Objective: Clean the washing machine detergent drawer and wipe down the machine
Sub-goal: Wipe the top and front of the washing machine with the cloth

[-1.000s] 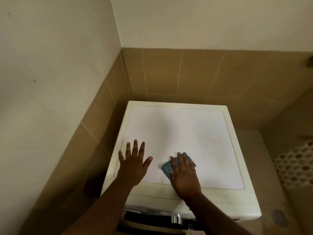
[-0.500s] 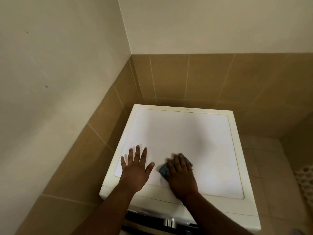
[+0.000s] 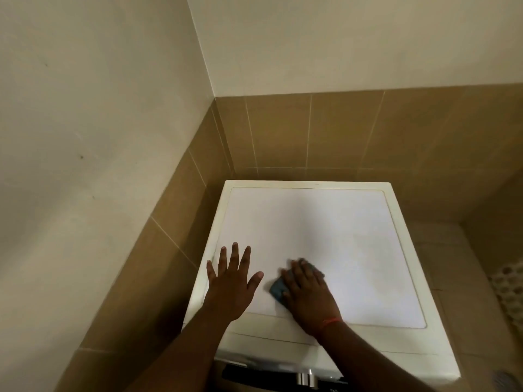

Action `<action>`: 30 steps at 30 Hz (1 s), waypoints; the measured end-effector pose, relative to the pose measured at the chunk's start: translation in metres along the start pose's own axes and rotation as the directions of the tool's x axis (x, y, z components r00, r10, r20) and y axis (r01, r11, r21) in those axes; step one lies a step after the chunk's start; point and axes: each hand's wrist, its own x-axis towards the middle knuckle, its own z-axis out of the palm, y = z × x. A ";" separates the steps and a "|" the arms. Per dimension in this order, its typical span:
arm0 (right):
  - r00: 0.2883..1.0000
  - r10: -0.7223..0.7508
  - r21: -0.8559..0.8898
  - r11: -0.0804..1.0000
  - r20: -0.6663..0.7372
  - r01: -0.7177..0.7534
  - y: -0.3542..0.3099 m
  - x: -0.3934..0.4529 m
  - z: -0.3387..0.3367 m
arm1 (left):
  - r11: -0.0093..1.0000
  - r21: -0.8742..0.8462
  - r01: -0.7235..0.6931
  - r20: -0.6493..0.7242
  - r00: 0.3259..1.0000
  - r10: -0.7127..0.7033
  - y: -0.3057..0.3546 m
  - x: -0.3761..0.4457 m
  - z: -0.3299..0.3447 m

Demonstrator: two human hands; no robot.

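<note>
Plain cream walls (image 3: 99, 108) meet in a corner up and to the left of both hands, with a band of tan tiles (image 3: 325, 131) running below the paint on both sides. Filling the space beneath the hands is the washing machine (image 3: 325, 230), white, its flat top panel reaching away from the fingertips toward the tiled back wall. Its dark front edge, with a chrome knob (only partly in view), sits below the wrists at the bottom of the picture. Well off to the right of the right hand, a patch of small pale mosaic tiles (image 3: 509, 287) shows at the frame's edge.

On the near left part of the top panel lies the left hand (image 3: 230, 287), palm down, fingers straight and spread, holding nothing. Just beside it to the right, the right hand (image 3: 307, 292) presses flat on a blue cloth (image 3: 277, 290), fingers laid over it, not wrapped round. Blue fabric peeks out on the thumb side and past the fingertips. Round the right wrist is a thin red thread (image 3: 330, 322).
</note>
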 end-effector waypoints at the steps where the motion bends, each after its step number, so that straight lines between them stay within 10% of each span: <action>1: 0.994 0.111 0.032 0.993 -0.013 -0.110 -0.008 0.002 0.003 | 1.000 0.001 -0.007 0.006 1.000 0.007 -0.006 0.001 0.001; 6: 0.986 -0.164 0.023 0.986 0.030 0.163 -0.057 0.001 0.014 | 1.000 0.016 -0.020 0.025 0.999 0.020 -0.046 0.006 0.006; 10: 0.983 0.184 0.081 0.980 -0.013 -0.183 -0.077 0.019 0.011 | 0.999 0.046 -0.006 0.050 0.999 0.003 -0.083 0.008 0.005; 16: 0.960 -0.268 0.016 0.963 0.075 0.268 -0.148 0.031 0.024 | 1.000 -0.001 -0.005 0.058 0.998 0.005 -0.135 0.016 0.010; 22: 0.996 -0.011 0.111 0.994 0.087 0.002 -0.193 0.076 0.027 | 0.995 -0.075 -0.071 0.044 0.996 0.074 -0.158 0.022 0.008; 27: 0.964 -0.263 0.045 0.964 0.044 0.261 -0.192 0.091 0.029 | 0.994 -0.078 -0.079 0.010 0.997 0.080 -0.165 0.030 0.005; 30: 0.998 0.054 0.074 0.996 0.017 -0.055 -0.178 0.116 0.025 | 0.993 -0.066 -0.095 -0.010 0.995 0.095 -0.170 0.034 0.010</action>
